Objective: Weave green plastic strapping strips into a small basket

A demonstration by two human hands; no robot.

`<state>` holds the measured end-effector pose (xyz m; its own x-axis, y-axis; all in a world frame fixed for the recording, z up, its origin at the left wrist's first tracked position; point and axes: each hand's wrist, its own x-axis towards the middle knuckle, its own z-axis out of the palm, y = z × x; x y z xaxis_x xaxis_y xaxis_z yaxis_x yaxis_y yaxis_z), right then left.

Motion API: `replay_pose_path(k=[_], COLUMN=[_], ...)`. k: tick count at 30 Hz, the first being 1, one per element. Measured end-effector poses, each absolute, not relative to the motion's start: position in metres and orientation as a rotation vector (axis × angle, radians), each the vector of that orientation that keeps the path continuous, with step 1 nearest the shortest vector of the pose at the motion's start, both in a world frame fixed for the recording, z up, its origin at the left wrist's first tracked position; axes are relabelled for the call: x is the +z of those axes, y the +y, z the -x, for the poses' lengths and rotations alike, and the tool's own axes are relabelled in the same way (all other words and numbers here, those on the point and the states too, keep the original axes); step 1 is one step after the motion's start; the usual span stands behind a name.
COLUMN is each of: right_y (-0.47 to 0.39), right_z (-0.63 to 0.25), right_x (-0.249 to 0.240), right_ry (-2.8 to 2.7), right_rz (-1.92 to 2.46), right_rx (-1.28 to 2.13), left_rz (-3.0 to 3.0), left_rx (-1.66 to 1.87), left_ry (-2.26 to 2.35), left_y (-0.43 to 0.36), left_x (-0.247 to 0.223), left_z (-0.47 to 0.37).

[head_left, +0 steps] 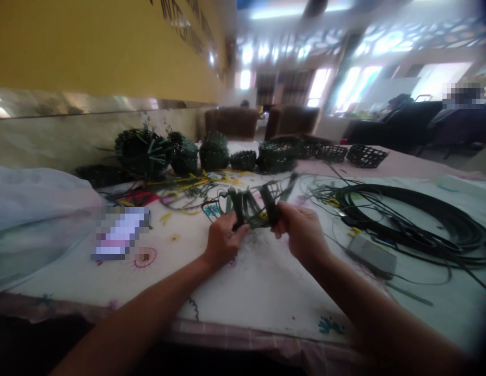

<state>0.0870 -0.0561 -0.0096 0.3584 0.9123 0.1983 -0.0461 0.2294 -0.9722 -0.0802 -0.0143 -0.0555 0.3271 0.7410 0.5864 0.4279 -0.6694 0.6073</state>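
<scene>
**An even pinch at both ends**

Near the middle of the frame, just above the desk (pixel 266 292), the person holds a loose strip piece (pixel 252 203) of dark, looping bands. The left hand (pixel 226 235) is closed, thumb and fingers gripping its left side; the right hand (pixel 301 227) is likewise closed, pinching the thick band on its right.

Handling it well would probably mean pinching firmly without crushing the loops, keeping the bands evenly spaced and untwisted, and letting one hand steady while the other adjusts. Loose ends are best kept clear of the fingers.

Counted: one strip piece; at least seven woven baskets (pixel 277 155) across the upper middle, overlap hiding the exact number; one large coil (pixel 467 230) and one grey block (pixel 371 256) at right; one blurred phone-like slab (pixel 119 235) at left. The yellow scraps (pixel 203 183) are too tangled to count.
</scene>
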Motion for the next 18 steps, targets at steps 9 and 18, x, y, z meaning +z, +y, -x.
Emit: replay_pose_path(k=[9,18], right_y=[-0.053,-0.050], right_z=[-0.087,-0.098], right_x=[-0.018,-0.014], right_ry=[-0.829,-0.645], right_rz=[0.958,0.965], right_rx=[1.015,1.065], left_rz=[-2.177,-2.298], left_rx=[1.291,1.283], left_ry=[1.092,1.058], left_y=[-0.013,-0.015], left_x=[-0.054,-0.055], left_z=[0.080,0.079])
